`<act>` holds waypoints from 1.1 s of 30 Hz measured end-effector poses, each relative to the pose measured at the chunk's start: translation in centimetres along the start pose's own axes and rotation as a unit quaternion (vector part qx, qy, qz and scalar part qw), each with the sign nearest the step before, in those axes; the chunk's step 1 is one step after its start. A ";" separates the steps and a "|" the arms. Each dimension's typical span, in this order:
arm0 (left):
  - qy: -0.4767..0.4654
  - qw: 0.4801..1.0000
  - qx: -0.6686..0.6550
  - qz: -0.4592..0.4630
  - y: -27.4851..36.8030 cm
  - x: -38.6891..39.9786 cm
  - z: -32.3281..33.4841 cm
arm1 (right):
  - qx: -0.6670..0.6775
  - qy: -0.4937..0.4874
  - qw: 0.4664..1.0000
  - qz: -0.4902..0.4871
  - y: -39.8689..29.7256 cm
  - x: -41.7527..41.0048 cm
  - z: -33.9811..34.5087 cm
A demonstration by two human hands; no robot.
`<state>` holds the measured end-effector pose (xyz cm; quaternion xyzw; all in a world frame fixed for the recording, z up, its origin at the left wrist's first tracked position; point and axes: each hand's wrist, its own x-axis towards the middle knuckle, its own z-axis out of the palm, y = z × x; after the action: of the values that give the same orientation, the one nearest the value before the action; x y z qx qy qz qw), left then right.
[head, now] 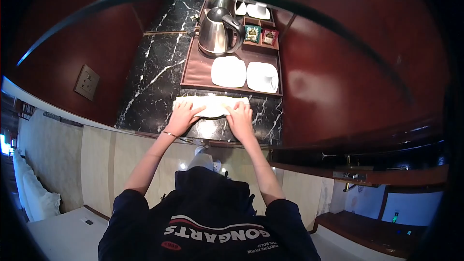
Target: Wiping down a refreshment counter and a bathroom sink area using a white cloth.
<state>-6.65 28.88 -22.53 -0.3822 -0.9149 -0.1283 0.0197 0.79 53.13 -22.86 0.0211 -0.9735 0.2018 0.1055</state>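
A white cloth (pixel 212 106), seemingly folded into a long strip, lies across the black marble counter (pixel 152 79) near its front edge. Its left end is under my left hand (pixel 182 116), fingers curled over the far side and thumb pointing inward along the cloth. My right hand (pixel 240 117) grips the right end in a mirrored way. The two thumbs are apart, with bright cloth between them. Just beyond the cloth is a brown tray (pixel 195 70) with two white square saucers, the left saucer (pixel 228 71) and the right saucer (pixel 258 82); glare hides detail on both.
A steel electric kettle (pixel 212 36) with a black handle stands on the tray. Behind the saucers, a divided wooden box (pixel 261 46) holds a green sachet (pixel 252 33) and a red sachet (pixel 269 37). Reddish wood panels flank the counter; the left one carries a socket plate (pixel 87 82).
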 end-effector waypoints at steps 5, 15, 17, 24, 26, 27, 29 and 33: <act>-0.009 0.998 -0.027 0.058 5.5 3.9 1.8 | -0.021 0.045 0.997 0.060 4.2 -3.7 -3.3; 0.102 0.989 0.017 0.107 9.8 10.2 6.6 | 0.001 0.166 0.973 0.158 8.4 -3.1 -3.7; 0.067 0.994 0.008 0.091 8.5 9.6 6.3 | 0.016 0.170 0.977 0.130 8.4 -2.1 -3.7; 0.055 0.995 0.044 0.074 1.7 3.8 3.1 | 0.049 0.077 0.994 0.053 4.5 0.4 -0.3; 0.003 0.997 0.067 0.046 -1.6 1.3 1.6 | 0.033 0.056 0.998 0.011 1.5 1.8 1.1; -0.017 0.996 0.077 0.032 -3.5 0.0 1.0 | 0.012 0.062 0.998 -0.032 0.0 2.7 2.1; -0.040 0.993 0.111 0.027 -5.4 -0.4 -1.7 | 0.053 0.086 0.993 -0.055 -1.0 4.3 4.5; -0.064 0.996 0.049 -0.048 -8.1 -0.6 -3.3 | 0.007 0.072 0.995 -0.073 -4.1 6.9 5.3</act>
<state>-12.14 22.11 -21.17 -0.3437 -0.9368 -0.0593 -0.0260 -6.63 47.28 -24.51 0.0778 -0.9579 0.2011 0.1895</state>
